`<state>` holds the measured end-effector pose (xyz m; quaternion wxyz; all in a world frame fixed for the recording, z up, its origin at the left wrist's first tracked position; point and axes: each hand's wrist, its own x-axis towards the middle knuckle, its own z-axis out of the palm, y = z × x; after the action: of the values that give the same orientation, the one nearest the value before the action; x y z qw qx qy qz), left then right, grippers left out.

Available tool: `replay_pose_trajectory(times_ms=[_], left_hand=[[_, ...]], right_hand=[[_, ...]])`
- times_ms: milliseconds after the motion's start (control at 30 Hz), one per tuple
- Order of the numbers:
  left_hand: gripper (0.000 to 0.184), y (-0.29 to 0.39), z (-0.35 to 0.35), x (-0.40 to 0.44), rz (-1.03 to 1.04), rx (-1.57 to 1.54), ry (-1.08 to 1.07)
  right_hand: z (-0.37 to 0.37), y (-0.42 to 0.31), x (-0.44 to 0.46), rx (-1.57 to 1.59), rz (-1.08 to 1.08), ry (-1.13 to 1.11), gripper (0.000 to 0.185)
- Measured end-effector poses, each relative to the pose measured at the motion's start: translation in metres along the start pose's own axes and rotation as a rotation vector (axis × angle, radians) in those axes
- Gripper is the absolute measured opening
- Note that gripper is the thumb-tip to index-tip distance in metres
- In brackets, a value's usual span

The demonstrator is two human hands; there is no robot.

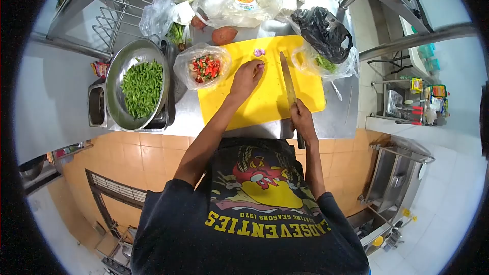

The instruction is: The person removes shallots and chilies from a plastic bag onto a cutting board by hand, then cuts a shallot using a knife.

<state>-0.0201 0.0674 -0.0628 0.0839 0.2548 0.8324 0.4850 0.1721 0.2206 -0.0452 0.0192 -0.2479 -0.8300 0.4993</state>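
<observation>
The right hand [302, 119] gripped a long, dark-handled steel knife [288, 79] — apparently angled clear of the half-curled left hand [247, 76], whose hold was unclear.

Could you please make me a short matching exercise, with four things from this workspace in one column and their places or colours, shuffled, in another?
Things:
1. Knife
2. Chopped green pieces
3. Chopped red pieces
4. Cutting board

Places or colours:
A. In a clear plastic bag
B. Yellow
C. In the right hand
D. In a round metal pan

Right pairs: 1-C, 2-D, 3-A, 4-B
</observation>
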Motion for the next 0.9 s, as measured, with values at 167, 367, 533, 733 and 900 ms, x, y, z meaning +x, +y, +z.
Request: replay_pose_trajectory(times_ms=[167,367,533,733,900], left_hand=[[0.021,-0.024,0.002,-0.029,-0.120,-0.371,0.069],[0.026,-0.010,-0.013,-0.051,-0.339,-0.775,0.090],[0.025,-0.003,-0.003,-0.059,-0.397,-0.767,0.191],[0.025,0.024,0.004,-0.064,-0.619,-1.060,0.270],[0.025,0.021,0.013,-0.068,-0.587,-1.229,0.281]], right_hand=[[0.000,-0.042,0.000,0.193,0.231,-0.098,0.044],[-0.001,-0.045,0.013,0.184,0.254,-0.178,0.052],[-0.012,-0.036,0.024,0.147,0.230,-0.256,0.058],[-0.024,-0.015,0.038,0.154,0.229,-0.432,0.057],[-0.031,-0.035,0.034,0.192,0.111,-0.413,0.046]])
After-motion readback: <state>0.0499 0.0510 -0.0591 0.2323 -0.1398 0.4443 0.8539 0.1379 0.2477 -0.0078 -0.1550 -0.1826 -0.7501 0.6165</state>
